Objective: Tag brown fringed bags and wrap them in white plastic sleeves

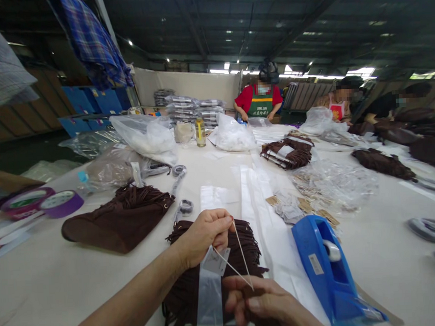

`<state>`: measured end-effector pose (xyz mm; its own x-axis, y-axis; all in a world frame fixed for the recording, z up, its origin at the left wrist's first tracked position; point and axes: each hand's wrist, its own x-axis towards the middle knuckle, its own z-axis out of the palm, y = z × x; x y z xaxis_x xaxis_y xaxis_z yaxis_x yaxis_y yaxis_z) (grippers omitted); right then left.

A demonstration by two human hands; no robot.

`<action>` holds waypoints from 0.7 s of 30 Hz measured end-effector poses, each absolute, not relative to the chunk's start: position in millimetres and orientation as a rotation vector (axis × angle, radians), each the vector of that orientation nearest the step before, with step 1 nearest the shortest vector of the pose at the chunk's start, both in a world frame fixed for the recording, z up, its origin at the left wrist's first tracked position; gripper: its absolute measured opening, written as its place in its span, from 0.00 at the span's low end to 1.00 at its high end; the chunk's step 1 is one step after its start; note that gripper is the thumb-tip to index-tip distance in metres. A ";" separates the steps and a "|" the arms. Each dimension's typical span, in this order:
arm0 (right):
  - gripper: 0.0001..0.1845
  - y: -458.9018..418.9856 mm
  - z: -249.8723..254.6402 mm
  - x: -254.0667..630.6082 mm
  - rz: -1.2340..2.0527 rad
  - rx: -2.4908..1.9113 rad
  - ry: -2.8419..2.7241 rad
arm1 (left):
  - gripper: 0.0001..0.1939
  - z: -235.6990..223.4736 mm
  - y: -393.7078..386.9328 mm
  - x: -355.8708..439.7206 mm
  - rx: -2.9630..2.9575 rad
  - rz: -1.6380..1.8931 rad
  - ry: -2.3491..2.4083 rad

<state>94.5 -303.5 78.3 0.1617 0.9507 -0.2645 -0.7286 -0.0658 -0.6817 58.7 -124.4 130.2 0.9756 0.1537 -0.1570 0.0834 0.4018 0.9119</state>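
Note:
My left hand (207,236) is closed in a pinch on a thin white string (240,244), holding it up over a dark brown fringed bag (247,239). From there the string runs down in a taut V to my right hand (263,297), whose fingers are bent around its lower end. A translucent plastic strip (210,294) wraps across the bag's middle. Just below my left hand, a small pale tag (223,261) lies on the strip. Both hands hide part of the bag.
A blue tape dispenser (320,269) stands right of the bag, near a pile of tags (293,207). Another brown bag (120,219) lies left, beside purple tape rolls (62,203). Across the white table (218,168), a co-worker (260,102) in a green apron handles a plastic package.

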 end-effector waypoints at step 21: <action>0.13 -275.5 74.1 94.3 1.058 -1.080 -0.957 | 0.11 135.3 -129.0 58.6 0.880 -0.114 0.132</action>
<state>94.3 -275.5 74.1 0.2264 0.9701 0.0876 -0.1847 0.1311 -0.9740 58.6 -129.0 135.3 0.9859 -0.0447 -0.1615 0.1531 0.6322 0.7595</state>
